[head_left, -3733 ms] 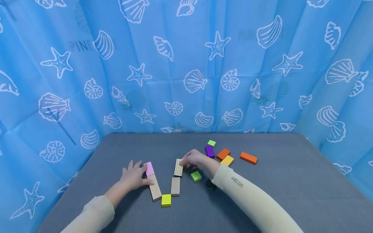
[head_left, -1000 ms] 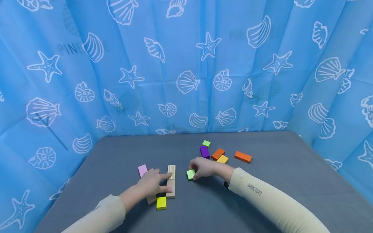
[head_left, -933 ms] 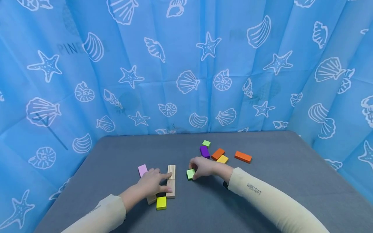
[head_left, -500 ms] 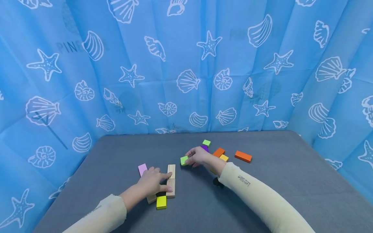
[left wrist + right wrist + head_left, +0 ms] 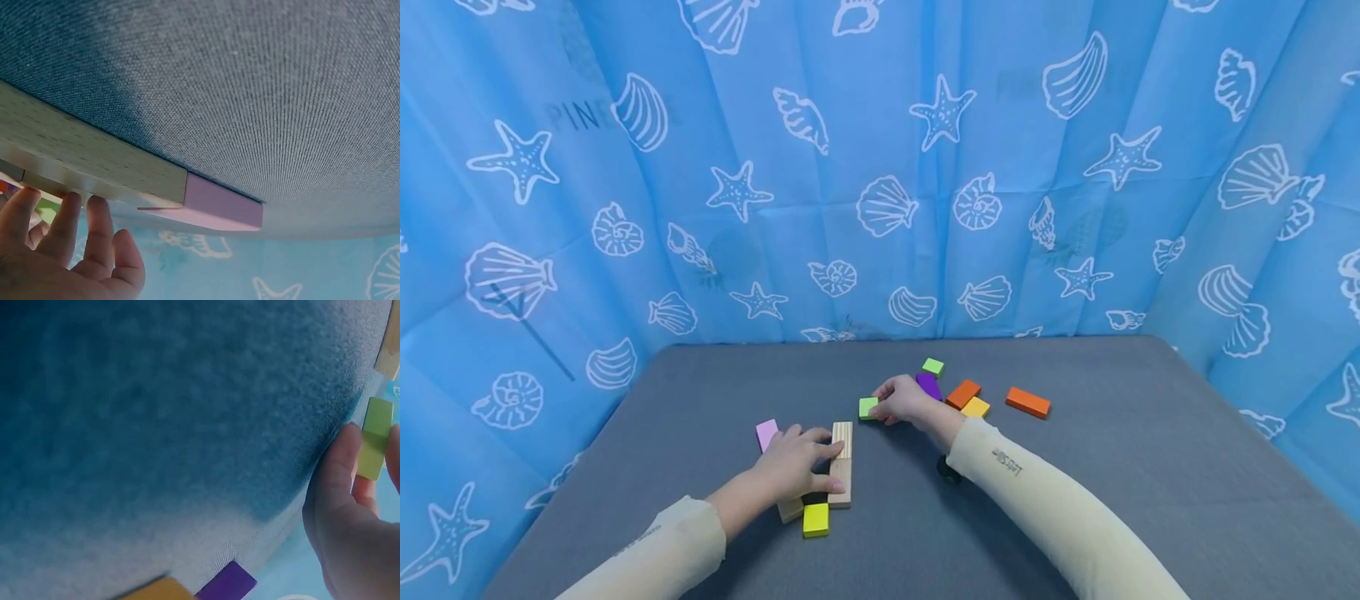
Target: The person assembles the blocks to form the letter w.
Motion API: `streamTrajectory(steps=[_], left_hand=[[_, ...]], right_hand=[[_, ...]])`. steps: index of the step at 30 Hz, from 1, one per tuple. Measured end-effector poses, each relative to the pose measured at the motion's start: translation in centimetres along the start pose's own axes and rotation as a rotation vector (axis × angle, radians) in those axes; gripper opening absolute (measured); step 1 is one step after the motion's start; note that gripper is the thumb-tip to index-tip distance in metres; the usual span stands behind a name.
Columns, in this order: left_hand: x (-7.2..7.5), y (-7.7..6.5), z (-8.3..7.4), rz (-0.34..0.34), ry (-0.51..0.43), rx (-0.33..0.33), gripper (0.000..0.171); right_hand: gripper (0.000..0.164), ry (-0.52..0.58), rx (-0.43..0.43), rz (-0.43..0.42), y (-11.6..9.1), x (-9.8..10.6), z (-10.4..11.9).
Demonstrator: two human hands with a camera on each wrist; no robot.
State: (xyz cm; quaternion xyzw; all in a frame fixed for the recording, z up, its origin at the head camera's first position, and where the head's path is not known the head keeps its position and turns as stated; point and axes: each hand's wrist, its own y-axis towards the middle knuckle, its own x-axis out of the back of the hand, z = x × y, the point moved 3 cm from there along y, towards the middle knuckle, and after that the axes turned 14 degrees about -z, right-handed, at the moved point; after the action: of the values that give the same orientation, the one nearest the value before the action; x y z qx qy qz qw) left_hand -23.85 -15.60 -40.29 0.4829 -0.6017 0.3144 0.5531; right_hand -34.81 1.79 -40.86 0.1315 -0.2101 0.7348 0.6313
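In the head view my right hand pinches a small light green block between thumb and fingers, just beyond the far end of a striped wooden block. The right wrist view shows the green block held too. My left hand reaches over a plain wooden block, with index finger and thumb at the striped block and the wooden block lined up below it. A pink block continues the left row. At the near end, between the two rows, lies a yellow block.
Beyond my right forearm lie a purple block, an orange-red block, an amber block and another light green block. A second orange block sits farther right. A blue shell-print curtain hangs behind the grey table.
My right hand first set the striped wooden block in the right row, then took the green block and moved it left and away. My left hand shifted right from the pink block's row.
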Motion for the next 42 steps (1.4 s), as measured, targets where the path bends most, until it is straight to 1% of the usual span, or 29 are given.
streamTrajectory(steps=[4, 8, 15, 20, 26, 39, 42], left_hand=[[0.0, 0.0, 0.0, 0.012, -0.018, 0.001, 0.066], [0.1, 0.0, 0.0, 0.015, -0.01, 0.0, 0.067], [-0.1, 0.2, 0.0, 0.017, 0.015, -0.002, 0.068], [-0.1, 0.2, -0.1, 0.022, 0.008, 0.002, 0.068], [0.0, 0.1, -0.1, 0.022, -0.002, -0.003, 0.068], [0.0, 0.1, -0.3, 0.028, -0.015, 0.006, 0.069], [0.0, 0.1, -0.2, 0.032, -0.014, 0.01, 0.069]], right_hand=[[0.019, 0.0, -0.006, 0.0, 0.2, -0.3, 0.0], [0.021, -0.024, 0.011, 0.002, 0.2, -0.6, 0.1], [0.02, -0.168, 0.081, 0.02, 0.1, -1.1, 0.6], [0.024, -0.213, 0.082, 0.047, 0.1, -1.1, 0.9], [0.026, -0.221, 0.078, 0.08, 0.2, -1.1, 0.8], [0.029, -0.212, 0.076, 0.104, 0.2, -0.8, 0.6], [0.031, -0.208, 0.079, 0.113, 0.2, -0.9, 0.6]])
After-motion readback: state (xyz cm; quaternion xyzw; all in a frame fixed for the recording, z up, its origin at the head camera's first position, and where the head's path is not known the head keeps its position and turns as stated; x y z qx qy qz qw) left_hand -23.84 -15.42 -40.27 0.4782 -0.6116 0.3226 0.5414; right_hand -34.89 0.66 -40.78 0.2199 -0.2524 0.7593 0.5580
